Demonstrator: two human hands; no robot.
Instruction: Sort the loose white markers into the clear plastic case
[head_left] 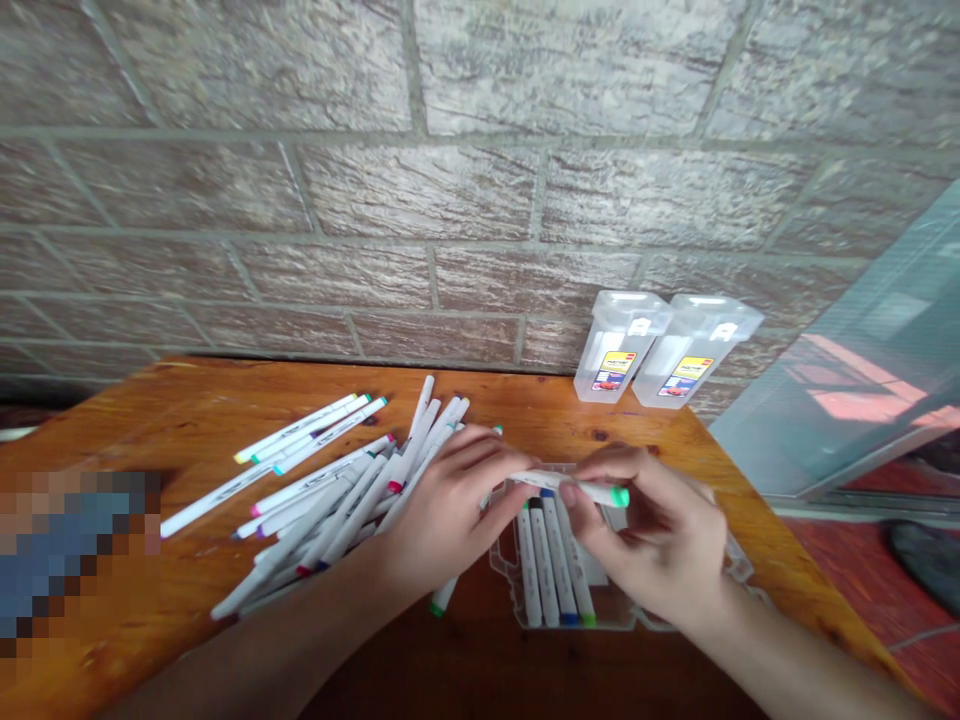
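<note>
Between my two hands lies a white marker (592, 490) with a green end, held nearly level above a clear plastic case. My right hand (660, 530) pinches it close to the green end, thumb in front. At its other end, the fingers of my left hand (465, 475) close on it. Below, the clear case (611, 622) holds several white markers (550, 570) side by side, with blue, dark and green ends. My hands hide part of the case. Left of my left hand spreads a loose pile of white markers (352, 510) with variously coloured ends.
Two tall translucent containers (611, 345) with yellow labels stand at the back right of the wooden table (142, 420), near a stone-patterned wall (480, 190). A pixelated patch covers something at the left edge. Past the table's right edge are a red floor and a dark shoe (926, 560).
</note>
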